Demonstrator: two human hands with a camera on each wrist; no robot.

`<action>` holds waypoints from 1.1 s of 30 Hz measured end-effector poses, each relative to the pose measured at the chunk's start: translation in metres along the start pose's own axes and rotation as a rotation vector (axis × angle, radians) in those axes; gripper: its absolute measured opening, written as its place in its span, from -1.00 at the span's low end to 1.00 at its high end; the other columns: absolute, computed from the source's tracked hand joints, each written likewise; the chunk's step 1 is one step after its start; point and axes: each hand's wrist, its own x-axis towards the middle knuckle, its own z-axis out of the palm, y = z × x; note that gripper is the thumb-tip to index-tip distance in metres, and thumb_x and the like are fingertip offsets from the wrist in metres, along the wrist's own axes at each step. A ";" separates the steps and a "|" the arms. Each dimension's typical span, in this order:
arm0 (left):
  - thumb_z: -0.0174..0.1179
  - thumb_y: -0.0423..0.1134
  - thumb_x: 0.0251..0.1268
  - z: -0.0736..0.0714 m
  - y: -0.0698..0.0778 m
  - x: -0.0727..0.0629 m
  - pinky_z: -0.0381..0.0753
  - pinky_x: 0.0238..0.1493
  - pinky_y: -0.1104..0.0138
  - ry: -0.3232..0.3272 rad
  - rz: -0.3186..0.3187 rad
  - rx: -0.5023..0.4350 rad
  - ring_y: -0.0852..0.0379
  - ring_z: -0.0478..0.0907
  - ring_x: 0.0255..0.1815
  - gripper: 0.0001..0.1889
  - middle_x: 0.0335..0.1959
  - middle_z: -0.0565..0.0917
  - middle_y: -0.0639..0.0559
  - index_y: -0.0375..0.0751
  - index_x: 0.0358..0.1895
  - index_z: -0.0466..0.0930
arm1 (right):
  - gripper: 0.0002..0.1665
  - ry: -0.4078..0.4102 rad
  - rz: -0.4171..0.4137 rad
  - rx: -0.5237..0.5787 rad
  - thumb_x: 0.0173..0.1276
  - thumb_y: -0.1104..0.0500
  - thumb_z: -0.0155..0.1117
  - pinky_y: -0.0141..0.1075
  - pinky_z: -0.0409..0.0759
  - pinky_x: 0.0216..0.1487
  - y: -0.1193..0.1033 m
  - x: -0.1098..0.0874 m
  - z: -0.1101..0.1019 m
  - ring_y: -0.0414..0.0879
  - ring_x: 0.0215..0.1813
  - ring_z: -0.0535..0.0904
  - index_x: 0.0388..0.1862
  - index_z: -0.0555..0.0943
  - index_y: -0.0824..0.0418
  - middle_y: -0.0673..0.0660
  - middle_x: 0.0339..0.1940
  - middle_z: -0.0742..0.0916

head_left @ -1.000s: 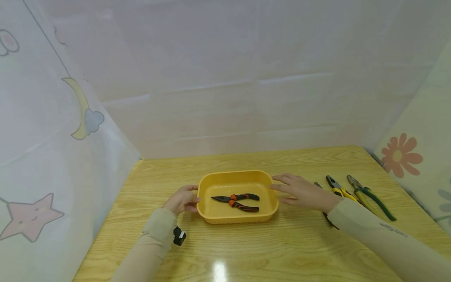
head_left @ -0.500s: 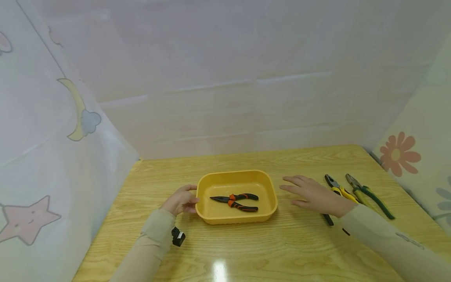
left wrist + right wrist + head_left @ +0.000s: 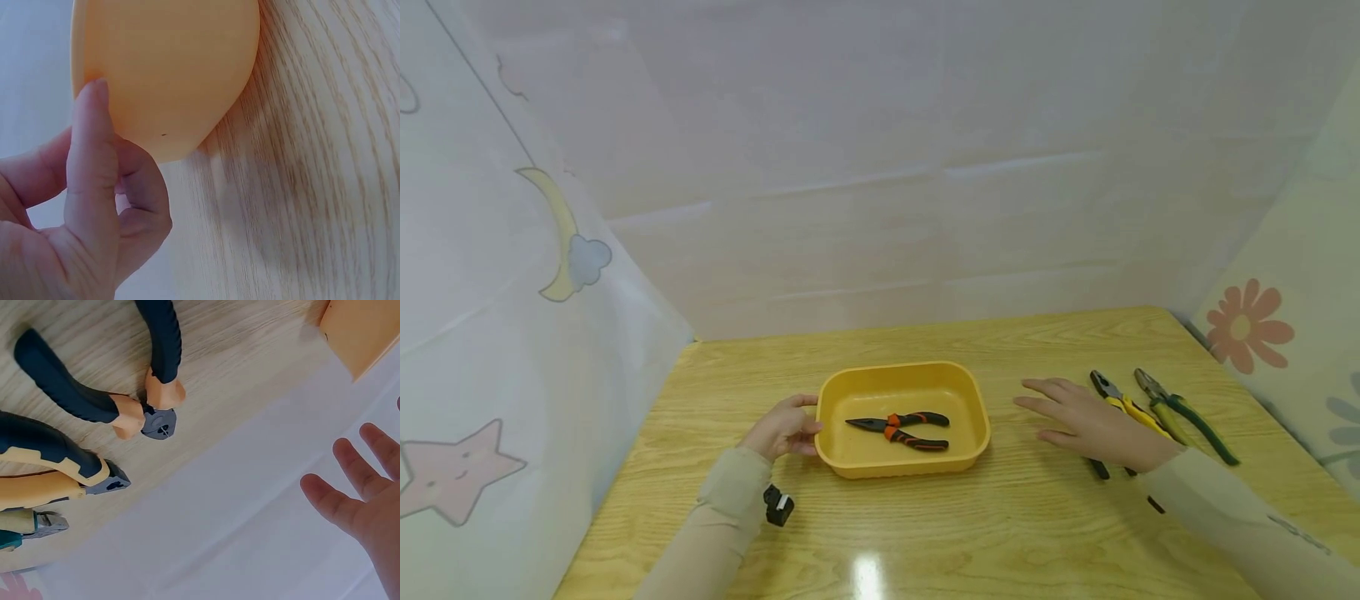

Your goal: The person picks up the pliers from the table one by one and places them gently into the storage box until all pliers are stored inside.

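In the head view a yellow plastic tray (image 3: pixel 902 467) stands on the wooden table. Inside lie long-nose pliers (image 3: pixel 891 427) with black and orange handles, jaws pointing left. My left hand (image 3: pixel 780 429) holds the tray's left end; in the left wrist view the thumb (image 3: pixel 94 156) lies against the tray wall (image 3: pixel 169 69), other fingers curled beside it. My right hand (image 3: pixel 1093 423) hovers right of the tray, fingers spread, nothing held. Partly hidden below it are black-handled pliers with orange collars (image 3: pixel 128 415). Yellow-and-black pliers (image 3: pixel 1120 400) lie just beyond.
Green-handled pliers (image 3: pixel 1195 417) lie furthest right on the wooden table (image 3: pixel 970 533). A pale sheet (image 3: pixel 880 208) rises behind the table's far edge. Printed side sheets stand left and right, one with a red flower (image 3: pixel 1242 327). A small black device (image 3: pixel 778 505) sits at my left cuff.
My right hand has drawn away from the tray's right end toward the pliers at right. The left hand stays at the tray's left end. The long-nose pliers remain inside.
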 end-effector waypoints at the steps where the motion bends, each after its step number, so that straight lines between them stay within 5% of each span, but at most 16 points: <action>1: 0.01 -0.59 0.31 0.000 0.000 0.000 0.62 -0.61 0.37 0.004 -0.003 -0.004 0.09 0.51 -0.51 -0.42 -0.23 0.55 -0.29 -0.35 0.41 0.20 | -0.34 0.000 0.007 0.007 0.19 0.21 0.44 0.16 0.52 -0.01 0.000 -0.001 0.000 0.25 0.18 0.45 0.28 0.48 0.27 0.35 0.26 0.49; 9: 0.02 -0.59 0.32 0.000 -0.002 0.003 0.62 -0.62 0.37 0.006 -0.003 -0.008 0.09 0.50 -0.53 -0.41 -0.23 0.55 -0.30 -0.34 0.42 0.19 | -0.37 0.012 0.060 0.019 0.28 0.11 0.39 0.15 0.53 -0.02 0.001 -0.014 0.001 0.22 0.19 0.44 0.29 0.48 0.25 0.32 0.28 0.48; 18: 0.02 -0.59 0.32 0.000 -0.003 0.005 0.62 -0.62 0.37 0.011 -0.005 -0.021 0.08 0.52 -0.50 -0.43 -0.22 0.54 -0.29 -0.34 0.40 0.21 | -0.28 0.052 0.120 -0.051 0.12 0.14 0.49 0.23 0.50 -0.04 0.003 -0.027 0.007 0.28 0.15 0.45 0.25 0.50 0.34 0.40 0.23 0.50; 33: 0.01 -0.59 0.32 -0.001 -0.003 0.004 0.63 -0.60 0.36 0.001 0.001 -0.029 0.09 0.53 -0.50 -0.41 -0.21 0.55 -0.29 -0.34 0.42 0.18 | -0.21 -0.046 0.402 0.042 0.26 0.06 0.40 0.27 0.44 0.07 -0.005 -0.046 0.020 0.46 0.24 0.31 0.34 0.37 0.42 0.54 0.32 0.34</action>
